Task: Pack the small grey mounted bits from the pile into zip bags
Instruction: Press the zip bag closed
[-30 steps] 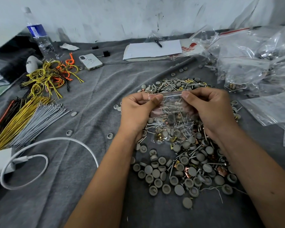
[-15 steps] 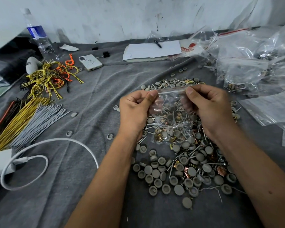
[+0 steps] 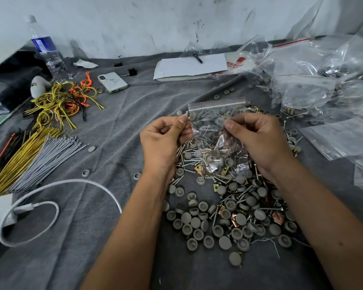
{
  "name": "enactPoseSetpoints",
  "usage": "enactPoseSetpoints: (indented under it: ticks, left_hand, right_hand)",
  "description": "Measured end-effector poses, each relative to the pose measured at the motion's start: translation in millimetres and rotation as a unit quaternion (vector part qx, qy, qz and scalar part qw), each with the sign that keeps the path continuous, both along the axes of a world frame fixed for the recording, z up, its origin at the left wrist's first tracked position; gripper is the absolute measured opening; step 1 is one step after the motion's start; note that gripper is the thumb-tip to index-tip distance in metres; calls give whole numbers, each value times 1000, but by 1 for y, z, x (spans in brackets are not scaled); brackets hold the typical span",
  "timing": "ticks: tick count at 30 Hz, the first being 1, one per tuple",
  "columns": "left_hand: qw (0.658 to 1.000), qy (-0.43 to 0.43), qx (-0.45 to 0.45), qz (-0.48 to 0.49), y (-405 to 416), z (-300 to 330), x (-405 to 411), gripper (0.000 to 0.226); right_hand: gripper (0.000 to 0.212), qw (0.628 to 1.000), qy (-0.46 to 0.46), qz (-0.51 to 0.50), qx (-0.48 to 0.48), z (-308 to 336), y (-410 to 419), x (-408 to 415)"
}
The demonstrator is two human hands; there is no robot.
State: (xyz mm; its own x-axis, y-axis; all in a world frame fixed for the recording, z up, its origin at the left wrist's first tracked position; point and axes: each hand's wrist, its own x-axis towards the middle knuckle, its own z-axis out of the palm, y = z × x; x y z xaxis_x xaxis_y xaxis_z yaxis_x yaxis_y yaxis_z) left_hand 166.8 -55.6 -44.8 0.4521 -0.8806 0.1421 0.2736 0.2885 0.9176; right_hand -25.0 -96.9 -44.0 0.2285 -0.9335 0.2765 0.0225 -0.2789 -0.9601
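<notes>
Both hands hold one small clear zip bag point(image 3: 216, 130) upright above the pile of grey mounted bits point(image 3: 228, 216) on the grey cloth point(image 3: 105, 216). The left hand point(image 3: 161, 141) pinches the bag's left edge between thumb and forefinger. The right hand point(image 3: 258, 139) grips the bag's right side, thumb on the front face. The bag's zip strip is at the top, above both hands; bits and screws fill its lower part. Further filled bags point(image 3: 314, 84) lie at the right.
</notes>
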Motion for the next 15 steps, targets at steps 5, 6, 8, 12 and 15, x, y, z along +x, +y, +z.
enactPoseSetpoints:
  ticks: [5, 6, 8, 12, 15]
  left_hand:
    - [998, -40, 7, -41, 0, -2, 0, 14]
    - [995, -72, 10, -72, 1, -3, -3, 13]
    - [980, -158, 2, -121, 4, -4, -11, 13]
    - [953, -270, -22, -138, 7, -7, -19, 26]
    - [939, -302, -17, -161, 8, -11, -21, 24]
  right_hand:
    - [18, 998, -56, 19, 16, 6, 2, -1]
    - [20, 997, -74, 19, 19, 8, 3, 0]
    - [18, 994, -105, 6, 31, 11, 5, 0]
    - [13, 980, -179, -25, 77, 17, 7, -2]
    - [15, 969, -219, -5, 114, 21, 8, -4]
